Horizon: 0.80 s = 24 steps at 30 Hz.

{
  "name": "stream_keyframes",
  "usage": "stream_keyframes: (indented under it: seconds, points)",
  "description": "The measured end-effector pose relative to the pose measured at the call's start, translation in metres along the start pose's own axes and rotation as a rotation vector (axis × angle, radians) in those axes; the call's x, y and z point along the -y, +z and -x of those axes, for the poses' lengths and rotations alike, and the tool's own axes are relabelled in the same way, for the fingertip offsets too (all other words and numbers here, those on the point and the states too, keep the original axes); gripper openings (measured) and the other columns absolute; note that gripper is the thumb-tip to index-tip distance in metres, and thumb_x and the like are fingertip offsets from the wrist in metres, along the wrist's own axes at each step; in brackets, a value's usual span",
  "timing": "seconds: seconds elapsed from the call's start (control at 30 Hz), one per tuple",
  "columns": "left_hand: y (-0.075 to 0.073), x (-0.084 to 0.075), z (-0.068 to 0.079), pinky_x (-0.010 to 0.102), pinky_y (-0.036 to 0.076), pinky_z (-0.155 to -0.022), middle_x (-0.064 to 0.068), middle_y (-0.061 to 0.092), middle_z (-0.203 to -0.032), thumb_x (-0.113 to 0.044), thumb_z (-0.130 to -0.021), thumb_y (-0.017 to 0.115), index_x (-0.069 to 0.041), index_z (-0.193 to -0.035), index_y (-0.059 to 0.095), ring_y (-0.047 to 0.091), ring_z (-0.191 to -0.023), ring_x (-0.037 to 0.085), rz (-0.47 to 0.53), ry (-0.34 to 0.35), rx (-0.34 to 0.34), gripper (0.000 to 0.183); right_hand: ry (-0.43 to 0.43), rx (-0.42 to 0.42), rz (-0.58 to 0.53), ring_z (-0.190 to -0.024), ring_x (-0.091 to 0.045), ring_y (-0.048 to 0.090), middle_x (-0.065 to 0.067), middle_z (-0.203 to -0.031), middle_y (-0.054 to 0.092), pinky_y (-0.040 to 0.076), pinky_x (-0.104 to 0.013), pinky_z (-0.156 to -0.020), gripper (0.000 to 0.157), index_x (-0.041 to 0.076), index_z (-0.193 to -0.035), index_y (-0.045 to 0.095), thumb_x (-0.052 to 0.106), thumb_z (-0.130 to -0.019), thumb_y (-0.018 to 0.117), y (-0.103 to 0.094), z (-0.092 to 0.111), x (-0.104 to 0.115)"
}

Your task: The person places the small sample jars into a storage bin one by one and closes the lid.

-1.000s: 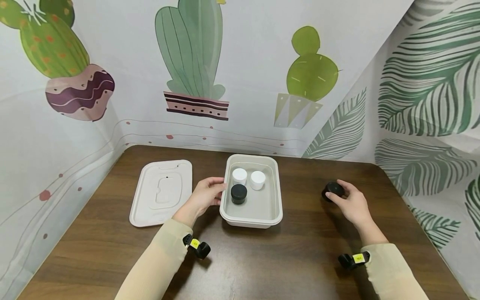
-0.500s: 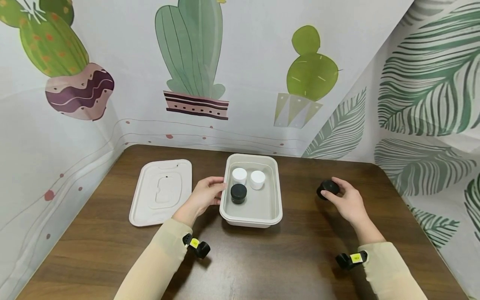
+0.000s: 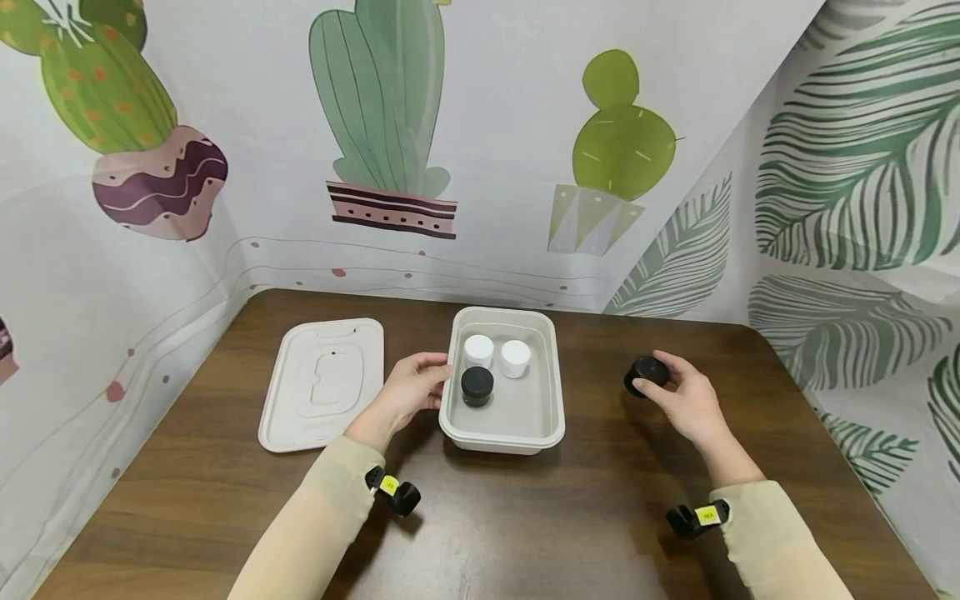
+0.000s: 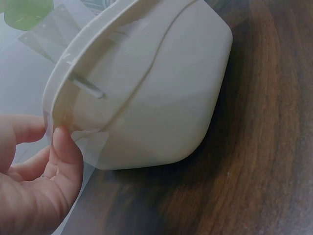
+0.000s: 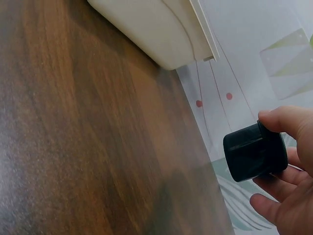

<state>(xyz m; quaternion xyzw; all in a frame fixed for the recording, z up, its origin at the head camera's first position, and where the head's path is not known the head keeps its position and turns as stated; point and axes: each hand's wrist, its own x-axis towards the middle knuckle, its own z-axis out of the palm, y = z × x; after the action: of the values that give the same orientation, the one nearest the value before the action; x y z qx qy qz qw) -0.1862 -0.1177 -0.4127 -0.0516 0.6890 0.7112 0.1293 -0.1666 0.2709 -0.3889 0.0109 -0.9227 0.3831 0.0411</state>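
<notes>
My right hand [image 3: 691,404] pinches a small black lidded jar [image 5: 254,152] between thumb and fingers, over the right part of the table. At the left side of the off-white plastic box [image 3: 517,425], my left hand [image 3: 408,389] pinches the rim, thumb on the outer wall in the left wrist view. Inside the box stand two white jars, one at the back left [image 3: 478,352] and one white jar [image 3: 514,358] to its right. Another black jar [image 3: 477,387] stands in front of the left white one. The box's front right floor shows bare.
A flat off-white lid [image 3: 322,392] lies on the brown wooden table [image 3: 480,525], left of the box. Behind the table hangs a white cloth [image 3: 510,167] printed with cacti and leaves. Each wrist wears a black camera, such as the right wrist camera [image 3: 686,521].
My right hand has moved a little left, toward the box, carrying the black jar. My left hand and the box have stayed in place.
</notes>
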Motion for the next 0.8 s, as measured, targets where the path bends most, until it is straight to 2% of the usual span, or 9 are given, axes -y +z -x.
stream_keyframes:
  seconds: [0.2, 0.47, 0.8]
  points:
    - [0.000, -0.001, 0.000, 0.025, 0.052, -0.056, 0.008, 0.063, -0.092, -0.010, -0.092, 0.058, 0.003, -0.126, 0.051, 0.060, -0.067, 0.013, -0.003, -0.005, -0.008, 0.037, -0.019, 0.004, -0.009, -0.112, -0.044, 0.055, -0.033, -0.130, 0.050, 0.052, -0.038, -0.085, 0.065, -0.004, -0.139, 0.039, 0.028, -0.089, 0.065, 0.002, 0.000, 0.002]
    - [0.000, 0.000, 0.000, 0.025, 0.052, -0.055, 0.006, 0.062, -0.090, -0.009, -0.092, 0.058, 0.003, -0.126, 0.051, 0.059, -0.066, 0.013, -0.006, -0.002, -0.004, 0.037, -0.046, 0.013, -0.033, -0.111, -0.042, 0.057, -0.032, -0.129, 0.052, 0.048, -0.016, -0.077, 0.064, -0.002, -0.140, 0.040, 0.026, -0.088, 0.066, 0.004, 0.000, 0.008]
    - [-0.001, 0.001, 0.000, 0.024, 0.052, -0.055, 0.007, 0.063, -0.089, -0.009, -0.092, 0.057, 0.005, -0.126, 0.050, 0.059, -0.066, 0.012, 0.007, 0.002, 0.005, 0.037, -0.074, 0.027, -0.049, -0.111, -0.040, 0.058, -0.030, -0.129, 0.053, 0.045, -0.010, -0.075, 0.064, -0.002, -0.139, 0.041, 0.026, -0.088, 0.067, 0.008, -0.002, 0.015]
